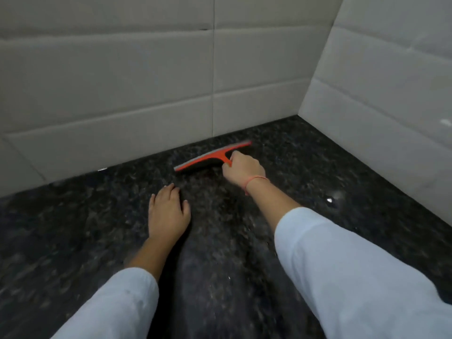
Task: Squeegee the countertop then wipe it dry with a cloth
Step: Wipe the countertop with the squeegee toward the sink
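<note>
- Tiled wall (107, 77), left and rear: pale grey rectangular tiles, meeting the counter along its far edge.
- Countertop (73, 228): dark speckled stone with a gloss, filling the lower frame from left to right.
- Left sleeve (115, 307): light blue, ending short of the wrist, forearm bare.
- Left hand (168, 211): palm down on the countertop, fingers straight and slightly spread, holding nothing; lies near the squeegee but apart from it.
- Squeegee (210, 156): orange-red body with a grey rubber blade, set on the countertop close to the rear wall, blade edge facing the tiles, long axis slanting up toward the right; slightly blurred.
- Right hand (243, 167): fingers curled round the squeegee's handle in a closed grip, at the right half of the tool.
- Wrist thread (255, 179): thin orange-red band on the right wrist.
- Right sleeve (342, 265): light blue, covering the forearm.
- Side wall (391, 94), right: same pale tiles, forming a corner with the rear wall.
</note>
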